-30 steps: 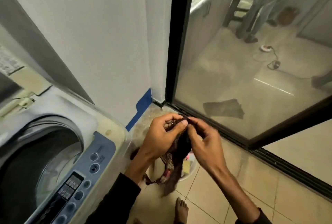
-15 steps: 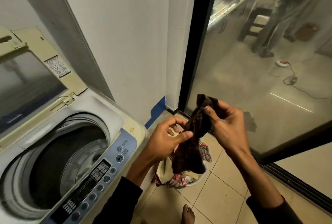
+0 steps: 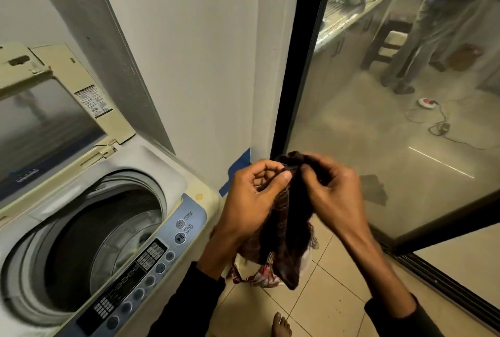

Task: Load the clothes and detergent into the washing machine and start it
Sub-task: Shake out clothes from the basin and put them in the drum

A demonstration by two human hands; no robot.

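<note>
Head view showed my left hand (image 3: 253,196) and right hand (image 3: 331,196) pinching a dark garment (image 3: 293,228) beside the open washing machine (image 3: 108,228), above tiled floor (image 3: 324,296), near a glass door (image 3: 392,120).

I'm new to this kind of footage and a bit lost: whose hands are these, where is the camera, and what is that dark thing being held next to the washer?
The camera sits on the person's head and looks forward and down, so you see their own two bare hands. The left hand and the right hand both pinch the top of a dark brown garment, which hangs down between them. To the left stands a top-loading washing machine with its lid raised and the drum open. Below the garment, on the tiled floor, more clothes lie in a pile, mostly hidden. On the right is a glass sliding door; another person stands in the room beyond it.
</note>
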